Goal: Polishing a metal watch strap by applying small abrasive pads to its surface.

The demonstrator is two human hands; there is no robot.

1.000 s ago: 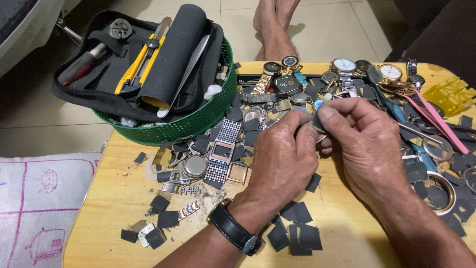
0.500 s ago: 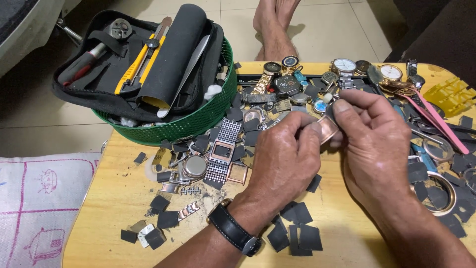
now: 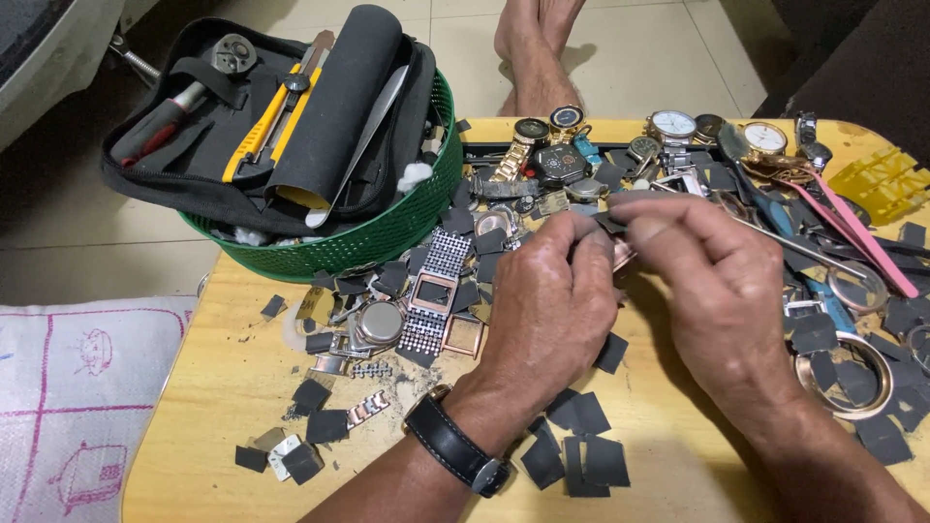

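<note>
Cloth (image 3: 68, 407): white with pink line drawings, at the far left edge, beside the counter.
Counter (image 3: 223, 387): yellow wood, strewn with small dark square scraps and watch parts.
Basket (image 3: 387, 232): green, perforated, round, at the counter's upper-left corner; holds a black tool pouch (image 3: 174, 174).
Pouch contents: yellow utility knife (image 3: 257, 136), red-handled tool (image 3: 160, 131), rolled black mat (image 3: 339, 87), steel tweezers (image 3: 373, 131).
Loose parts, left of hands: round steel watch case (image 3: 380, 322), square rose-gold watch on a mesh band (image 3: 433, 291), short bracelet links (image 3: 368, 407).
Left hand (image 3: 547, 310): back facing the camera, fingers curled in, thumb and forefinger pinched on a small copper-coloured part (image 3: 623, 254). Black-strapped wristwatch (image 3: 455, 452) on the wrist.
Small part: held above the counter, between the fingertips of both hands, mostly hidden; exact kind cannot be told.
Right hand (image 3: 722, 281): fingers pointing left, tips closed against the same part, meeting the left hand's fingertips.
Behind hands: row of wristwatches along the far edge, including a gold-banded one (image 3: 518, 150) and a white-dialled one (image 3: 672, 126).
Bare feet (image 3: 538, 44): on the tiled floor beyond the counter.
Right of hands: pink tweezers (image 3: 862, 242), rose-gold ring bezel (image 3: 852, 373), yellow plastic holder (image 3: 886, 179) near the right corner.
</note>
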